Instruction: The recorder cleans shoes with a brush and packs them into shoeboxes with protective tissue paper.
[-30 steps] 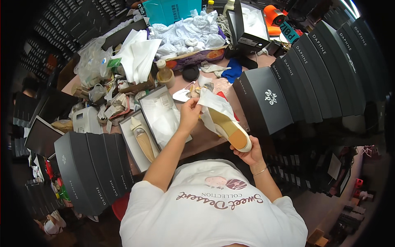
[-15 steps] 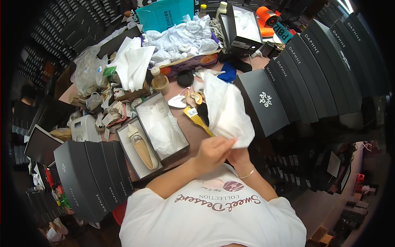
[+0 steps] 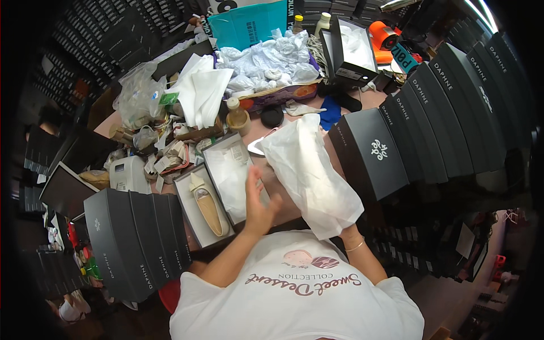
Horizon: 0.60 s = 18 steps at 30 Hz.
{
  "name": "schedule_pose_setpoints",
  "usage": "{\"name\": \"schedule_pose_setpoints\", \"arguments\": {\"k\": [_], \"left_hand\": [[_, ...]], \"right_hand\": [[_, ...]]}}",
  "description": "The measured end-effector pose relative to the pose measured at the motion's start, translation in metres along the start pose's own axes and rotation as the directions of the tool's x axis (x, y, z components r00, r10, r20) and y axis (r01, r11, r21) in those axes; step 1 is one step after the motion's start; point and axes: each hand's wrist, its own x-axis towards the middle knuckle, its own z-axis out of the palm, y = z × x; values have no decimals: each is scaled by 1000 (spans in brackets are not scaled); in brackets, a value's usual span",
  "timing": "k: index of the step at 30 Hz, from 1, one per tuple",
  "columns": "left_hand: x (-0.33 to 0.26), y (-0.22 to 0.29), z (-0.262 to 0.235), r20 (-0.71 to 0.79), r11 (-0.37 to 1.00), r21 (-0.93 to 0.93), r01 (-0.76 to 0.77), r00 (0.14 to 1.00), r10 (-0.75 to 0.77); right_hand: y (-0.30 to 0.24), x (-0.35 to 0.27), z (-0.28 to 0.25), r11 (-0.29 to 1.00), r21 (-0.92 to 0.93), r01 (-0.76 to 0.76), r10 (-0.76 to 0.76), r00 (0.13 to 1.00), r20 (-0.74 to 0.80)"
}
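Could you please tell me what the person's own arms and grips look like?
Both forearms are bare below white short sleeves. A thin, pale bracelet circles the right wrist; none shows on the left. The left grip is an ungloved hand; the right grip is mostly hidden.

Right hand (image 3: 348, 232): mostly hiding beneath white paper (image 3: 314, 181); only its wrist end is showing, so I am not making out its fingers.
Contents of that paper: staying covered, a pale shape barely showing through.
Left hand (image 3: 260, 207): looking blurred at the fingertips, and covering part of an open box (image 3: 224, 146).
Surface (image 3: 373, 100): disappearing largely under clutter.
White shirt (image 3: 294, 294): running off at the lower edge.
Dark boxes along the far left (image 3: 73, 68): bearing labels too small for reading, and merging into the black rim.
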Motion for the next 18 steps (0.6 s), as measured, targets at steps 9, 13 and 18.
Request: {"name": "schedule_pose_setpoints", "arguments": {"k": [9, 13, 18], "left_hand": [[49, -27, -30, 46, 631, -711, 311, 916, -399], [-25, -3, 4, 378, 673, -477, 566, 823, -424], [-9, -19, -11, 514, 334, -587, 738, 658, -550]], "right_hand": [[-9, -13, 34, 538, -804, 253, -179, 966, 184], [-4, 6, 59, 359, -880, 311, -96, 950, 296], [-37, 16, 101, 30, -823, 568, -43, 823, 567]]}}
